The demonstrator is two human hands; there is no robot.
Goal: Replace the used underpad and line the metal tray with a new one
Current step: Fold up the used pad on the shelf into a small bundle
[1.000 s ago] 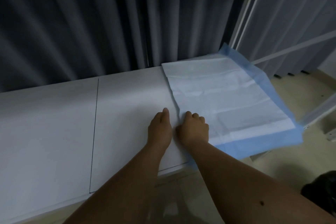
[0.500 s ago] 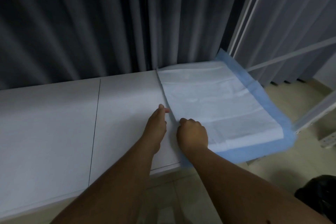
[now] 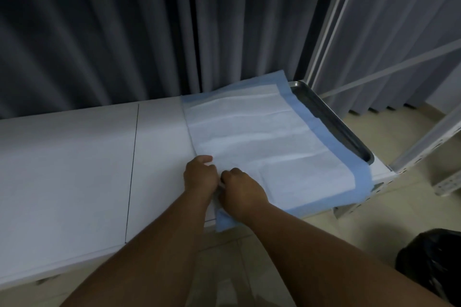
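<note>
dark curtains [image 3: 124, 32] | white table [image 3: 62, 169] | beige tiled floor [image 3: 411, 219]

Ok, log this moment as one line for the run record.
step: lining tray | underpad: spread over metal tray, right rim exposed | left hand, right hand: both gripping underpad's near-left edge | black bag: on floor, right

A long white worktop [image 3: 74, 157] with a thin dark seam across it runs along the dark curtain. At its right end sits a shallow metal tray with a rounded rim [image 3: 334, 119]. A white absorbent underpad with a blue border [image 3: 262, 137] lies spread over the tray, its near blue edge hanging past the worktop's front.
</note>
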